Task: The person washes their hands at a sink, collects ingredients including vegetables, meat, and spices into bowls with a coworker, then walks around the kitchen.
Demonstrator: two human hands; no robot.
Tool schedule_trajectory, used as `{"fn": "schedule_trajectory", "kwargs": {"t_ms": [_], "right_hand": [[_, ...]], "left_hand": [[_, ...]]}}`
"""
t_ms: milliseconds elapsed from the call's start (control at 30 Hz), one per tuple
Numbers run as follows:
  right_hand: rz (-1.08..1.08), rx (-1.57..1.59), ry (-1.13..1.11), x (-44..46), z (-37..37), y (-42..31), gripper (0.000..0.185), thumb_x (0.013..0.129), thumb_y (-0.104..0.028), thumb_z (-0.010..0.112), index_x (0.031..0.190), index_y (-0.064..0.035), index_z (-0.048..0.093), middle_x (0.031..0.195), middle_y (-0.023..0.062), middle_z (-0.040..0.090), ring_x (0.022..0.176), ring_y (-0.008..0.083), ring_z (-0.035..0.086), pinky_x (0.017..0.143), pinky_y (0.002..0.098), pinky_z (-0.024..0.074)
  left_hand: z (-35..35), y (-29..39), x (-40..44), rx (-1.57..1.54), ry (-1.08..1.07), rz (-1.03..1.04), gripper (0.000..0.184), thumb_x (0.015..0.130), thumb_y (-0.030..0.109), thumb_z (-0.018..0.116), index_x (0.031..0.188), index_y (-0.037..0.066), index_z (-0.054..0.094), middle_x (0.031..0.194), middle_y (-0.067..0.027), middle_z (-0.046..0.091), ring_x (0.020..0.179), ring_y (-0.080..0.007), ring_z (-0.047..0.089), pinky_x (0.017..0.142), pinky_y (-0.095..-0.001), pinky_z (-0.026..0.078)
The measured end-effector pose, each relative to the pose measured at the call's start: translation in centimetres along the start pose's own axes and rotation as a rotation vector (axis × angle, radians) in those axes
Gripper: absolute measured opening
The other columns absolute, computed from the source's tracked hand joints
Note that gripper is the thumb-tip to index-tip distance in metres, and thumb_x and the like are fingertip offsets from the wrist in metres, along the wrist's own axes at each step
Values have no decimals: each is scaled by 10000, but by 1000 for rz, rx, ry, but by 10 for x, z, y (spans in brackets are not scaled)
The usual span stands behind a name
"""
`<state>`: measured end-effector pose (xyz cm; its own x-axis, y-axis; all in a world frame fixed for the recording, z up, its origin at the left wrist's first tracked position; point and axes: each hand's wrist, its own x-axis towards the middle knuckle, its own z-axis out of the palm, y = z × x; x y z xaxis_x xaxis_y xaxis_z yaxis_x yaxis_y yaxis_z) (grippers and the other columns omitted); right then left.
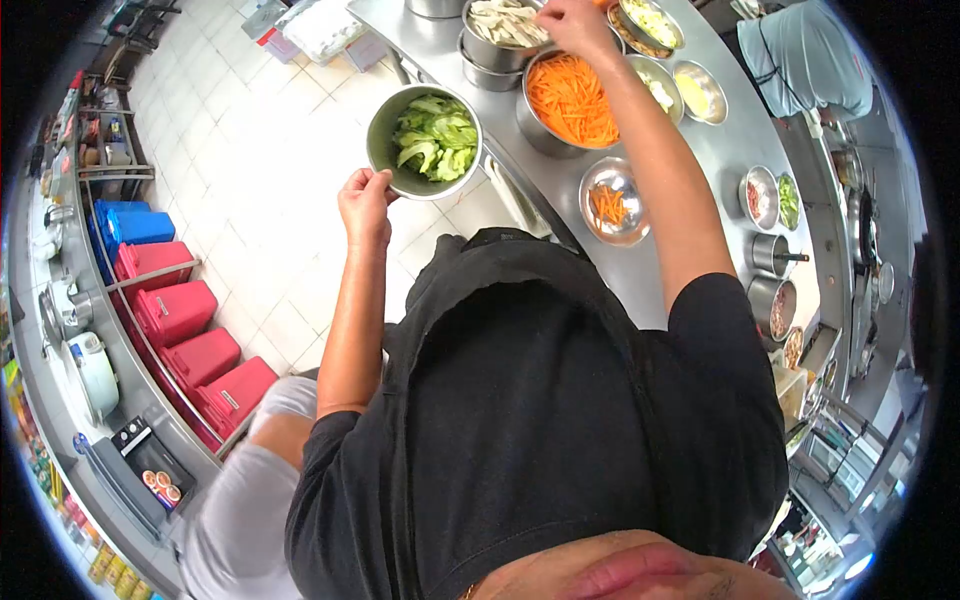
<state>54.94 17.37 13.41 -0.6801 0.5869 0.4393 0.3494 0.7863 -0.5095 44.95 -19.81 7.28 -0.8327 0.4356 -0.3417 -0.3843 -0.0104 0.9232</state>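
My left hand [367,205] grips the rim of a metal pot [381,135] with cut green vegetable pieces [437,140], held off the table's left edge. My right hand [580,28] reaches to the far end of the table, over the right side of a pot of pale sliced strips [503,22]; its fingers are bent together, and what they hold, if anything, is too small to tell. Below my right forearm stands a large pot of shredded carrot [572,98]. Nearer me a shiny bowl [627,230] holds a few carrot strips [607,205].
The steel table [690,165] carries several more bowls, one with yellow contents [692,95], and small pots on the right. Another person in a grey shirt [805,55] is at the upper right. Red bins [175,312] line the left; a person's light-clothed leg [245,515] is close behind.
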Motion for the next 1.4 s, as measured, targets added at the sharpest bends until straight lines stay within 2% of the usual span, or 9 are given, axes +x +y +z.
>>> {"fn": "schedule_trajectory", "kwargs": {"t_ms": [100,200,300,667,800,900,1133,1333,1400], "right_hand": [[231,29,-167,-23,-28,26,176,807,-227,605,868,-86,693,963,117,665,860,281,642,736,399,508],[345,-111,-381,-70,-27,49,195,785,-228,618,869,-62,676,796,116,680,743,284,650,691,359,508],[83,-262,-99,-119,-4,45,199,755,-217,607,881,-76,668,792,145,668,759,319,642,695,394,505],[575,118,-122,-129,-28,77,253,761,-210,654,993,-119,699,904,129,689,844,306,656,777,376,519],[209,-299,-433,-137,-27,49,311,722,-121,624,1030,-103,668,987,158,667,981,315,620,860,415,488],[197,-268,-351,-138,-20,54,283,703,-86,604,976,-101,680,943,169,669,948,323,627,849,425,489],[587,72,-91,-140,-42,67,281,707,-179,674,980,-134,724,938,173,685,865,293,667,797,351,522],[753,830,66,-150,-85,49,274,782,-144,703,1001,18,665,803,90,682,581,142,642,635,274,533],[728,927,72,-167,-103,51,219,830,-131,680,999,5,649,875,75,655,740,129,629,633,252,528]], "left_hand": [[2,-1,2,-9,-8,-5,198,811,12,599,650,68,499,628,5,513,538,-82,478,546,-265,505],[3,0,5,-22,-39,-5,198,815,8,596,652,63,497,631,-1,520,542,-88,492,561,-278,520],[18,7,8,-2,-87,6,195,818,5,593,655,59,499,642,-11,533,552,-96,515,578,-291,536],[66,27,16,20,-235,52,196,824,3,596,659,56,505,659,-26,555,555,-115,548,581,-299,541],[80,28,15,27,-262,57,202,822,7,604,656,60,501,660,-23,548,564,-112,543,588,-301,540],[85,27,16,41,-277,73,204,819,10,613,656,58,499,660,-15,536,568,-111,532,594,-299,536],[100,26,17,73,-331,98,168,840,-14,577,705,20,484,757,-82,585,674,-158,599,654,-322,576],[122,30,16,69,-358,104,159,832,-3,602,708,23,506,723,-54,559,640,-130,558,629,-285,542],[133,29,13,47,-353,123,164,809,9,639,690,6,527,698,-41,548,630,-127,551,610,-291,534]]}}
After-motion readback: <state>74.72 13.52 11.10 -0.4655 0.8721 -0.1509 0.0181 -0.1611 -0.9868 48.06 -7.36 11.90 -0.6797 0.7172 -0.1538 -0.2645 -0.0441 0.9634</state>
